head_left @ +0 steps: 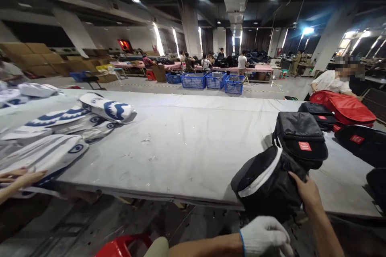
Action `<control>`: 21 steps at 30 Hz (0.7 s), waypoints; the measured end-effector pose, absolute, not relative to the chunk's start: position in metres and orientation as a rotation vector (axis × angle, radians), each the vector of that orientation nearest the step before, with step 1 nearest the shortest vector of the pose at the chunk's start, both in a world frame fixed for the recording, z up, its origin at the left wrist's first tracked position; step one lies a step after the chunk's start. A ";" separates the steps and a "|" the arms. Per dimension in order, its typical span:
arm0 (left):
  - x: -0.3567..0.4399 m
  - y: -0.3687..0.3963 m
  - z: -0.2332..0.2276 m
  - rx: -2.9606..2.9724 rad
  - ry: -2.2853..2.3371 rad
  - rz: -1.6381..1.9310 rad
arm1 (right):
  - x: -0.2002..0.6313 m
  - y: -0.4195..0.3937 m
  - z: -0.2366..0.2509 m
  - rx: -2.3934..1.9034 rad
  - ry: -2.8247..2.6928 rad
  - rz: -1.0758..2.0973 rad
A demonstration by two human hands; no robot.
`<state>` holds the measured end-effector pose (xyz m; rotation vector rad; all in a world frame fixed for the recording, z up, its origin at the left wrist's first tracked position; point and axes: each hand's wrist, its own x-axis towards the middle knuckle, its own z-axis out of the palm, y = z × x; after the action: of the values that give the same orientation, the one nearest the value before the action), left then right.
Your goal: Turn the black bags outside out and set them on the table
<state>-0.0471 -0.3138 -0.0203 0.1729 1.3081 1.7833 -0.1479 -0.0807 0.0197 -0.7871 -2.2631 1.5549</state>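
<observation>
My bare right hand [308, 192] grips the side of a black backpack [271, 184] with a white zipper strip, which leans tilted at the table's front edge. My left hand [265, 236], in a white glove with a blue cuff, is just below this backpack, in front of the table edge. Its fingers are loosely bent and a little apart, and I see nothing in them. Right behind the held bag lies another black backpack [301, 138] with a red label.
White-and-blue bags [45, 154] cover the table's left end, where another person's hands [25, 178] touch one. Farther right are a red backpack [346, 108] and more black bags [362, 142], beside a person in white [328, 82]. A red stool [123, 245] stands below; blue crates [194, 81] are beyond.
</observation>
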 end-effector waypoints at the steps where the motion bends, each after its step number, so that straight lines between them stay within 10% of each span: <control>1: -0.051 -0.322 0.000 0.286 1.527 1.829 | -0.160 -0.079 0.038 -0.720 -2.300 1.597; 8: -0.131 -0.366 0.021 0.385 2.565 1.816 | -0.241 -0.091 0.093 -0.479 -2.778 1.240; 21: -0.168 -0.349 -0.019 0.468 2.303 1.604 | -0.185 -0.150 0.102 -0.763 -2.980 0.336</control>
<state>-0.1677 -0.3486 -0.0186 0.4678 2.3034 1.6039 -0.1845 -0.1497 0.1021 -0.7628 -2.9803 0.3362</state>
